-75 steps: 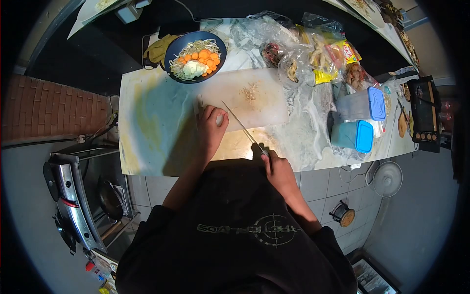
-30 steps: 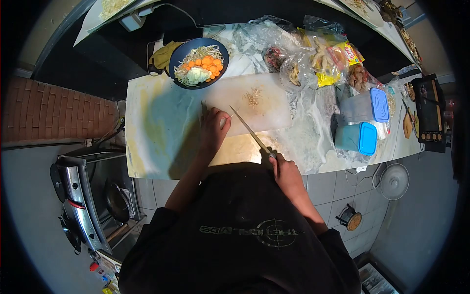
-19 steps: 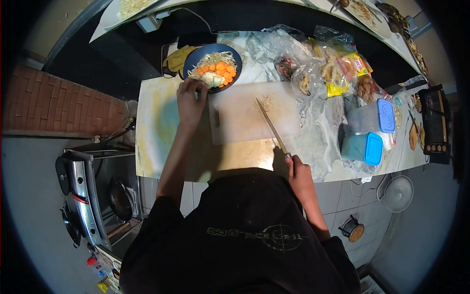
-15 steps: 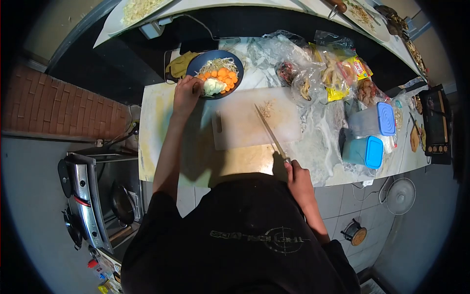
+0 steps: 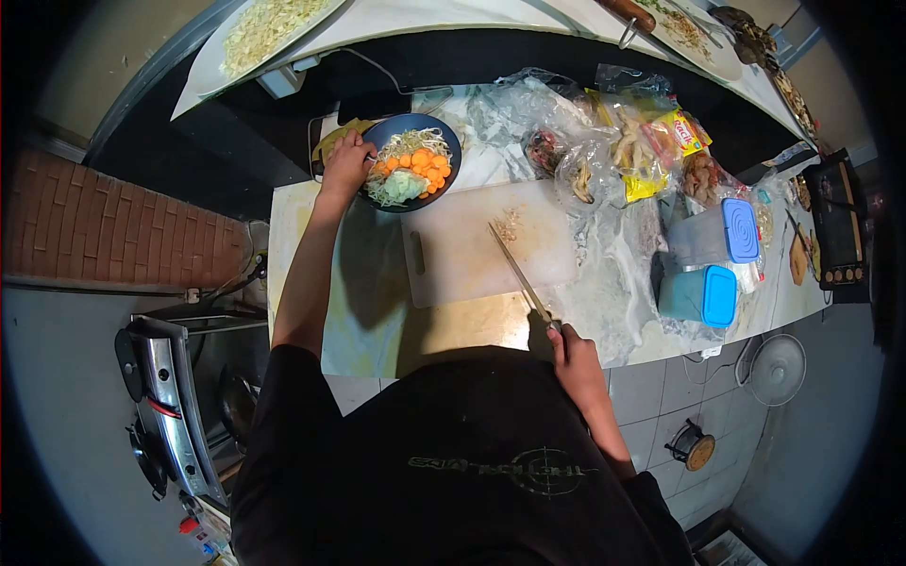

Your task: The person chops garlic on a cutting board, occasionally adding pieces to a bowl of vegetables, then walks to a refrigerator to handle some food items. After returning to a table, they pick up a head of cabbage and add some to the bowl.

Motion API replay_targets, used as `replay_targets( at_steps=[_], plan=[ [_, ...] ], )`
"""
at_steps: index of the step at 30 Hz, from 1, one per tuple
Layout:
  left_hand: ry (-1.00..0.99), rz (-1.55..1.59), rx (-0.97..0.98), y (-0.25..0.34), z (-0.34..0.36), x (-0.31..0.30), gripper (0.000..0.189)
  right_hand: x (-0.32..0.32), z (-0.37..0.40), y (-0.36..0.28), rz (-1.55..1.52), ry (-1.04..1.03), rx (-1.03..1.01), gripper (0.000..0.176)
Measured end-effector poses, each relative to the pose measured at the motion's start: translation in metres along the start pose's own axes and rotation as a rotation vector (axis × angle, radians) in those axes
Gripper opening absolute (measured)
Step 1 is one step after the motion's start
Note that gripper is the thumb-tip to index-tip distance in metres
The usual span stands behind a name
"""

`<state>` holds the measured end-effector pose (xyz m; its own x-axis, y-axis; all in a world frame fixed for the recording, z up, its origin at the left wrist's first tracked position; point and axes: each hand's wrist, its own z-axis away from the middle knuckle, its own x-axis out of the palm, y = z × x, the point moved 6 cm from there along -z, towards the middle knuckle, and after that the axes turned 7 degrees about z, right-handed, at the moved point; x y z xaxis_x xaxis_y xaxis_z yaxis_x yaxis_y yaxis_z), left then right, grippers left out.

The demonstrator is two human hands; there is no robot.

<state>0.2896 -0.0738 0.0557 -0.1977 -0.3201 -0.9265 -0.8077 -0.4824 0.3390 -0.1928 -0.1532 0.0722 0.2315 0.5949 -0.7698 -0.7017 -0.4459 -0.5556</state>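
Left hand on the bowl, right hand on the knife

I'm reaching my left hand (image 5: 344,162) out to the far side of the counter (image 5: 359,302), fingers curling over the left rim of the dark blue bowl (image 5: 457,158), which is sitting just beyond the white cutting board (image 5: 462,255) and holding carrot slices (image 5: 423,163) and shredded vegetables. My right hand (image 5: 573,351) is wrapping tight around the handle of the knife (image 5: 517,274) at the counter's near edge, the blade lying slantwise across the board with its tip by a small heap of chopped bits (image 5: 508,224). Plastic bags (image 5: 604,151) and two blue-lidded tubs (image 5: 703,292) are crowding the counter to my right.
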Motion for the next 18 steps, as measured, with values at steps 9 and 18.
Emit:
replay_targets(
  at_steps=[9,18],
  plan=[
    [0.083,-0.069,0.029,-0.016,-0.009,-0.001,0.011,0.002,-0.003,0.002,-0.002,-0.020,0.001,0.029],
    [0.012,0.066,-0.008,-0.012,-0.003,0.008,0.016,-0.001,-0.006,-0.008,-0.018,-0.061,-0.030,0.028]
  ],
)
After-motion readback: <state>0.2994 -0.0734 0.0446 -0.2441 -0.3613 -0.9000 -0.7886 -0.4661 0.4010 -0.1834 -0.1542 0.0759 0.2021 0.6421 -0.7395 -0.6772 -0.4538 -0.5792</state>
